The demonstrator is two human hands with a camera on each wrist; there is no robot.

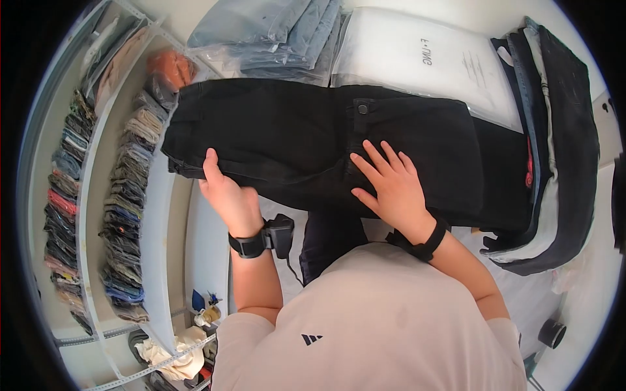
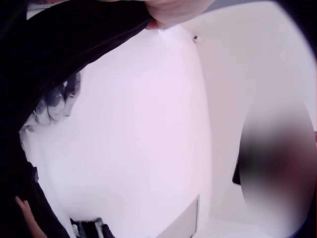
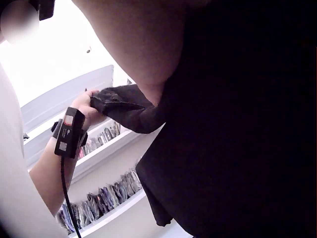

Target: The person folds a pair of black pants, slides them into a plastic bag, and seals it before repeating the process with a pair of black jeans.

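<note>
Black trousers [image 1: 274,124] lie folded across the front of the person, with a buttoned flap pocket [image 1: 417,130] on the right part. At the left end, the left hand [image 1: 231,202] grips the lower edge of the trousers, thumb on top and the other fingers hidden beneath the cloth. The right wrist view shows this left hand [image 3: 88,105] holding a bunched end of the fabric off the surface. Close by the pocket, the right hand [image 1: 394,195] rests flat on the trousers with its fingers spread.
Behind the trousers are bagged grey-blue garments [image 1: 280,32] and a white printed plastic package [image 1: 417,58]. A stack of folded dark trousers [image 1: 567,143] stands at the right. Shelves [image 1: 94,176] packed with bagged clothes line the left side.
</note>
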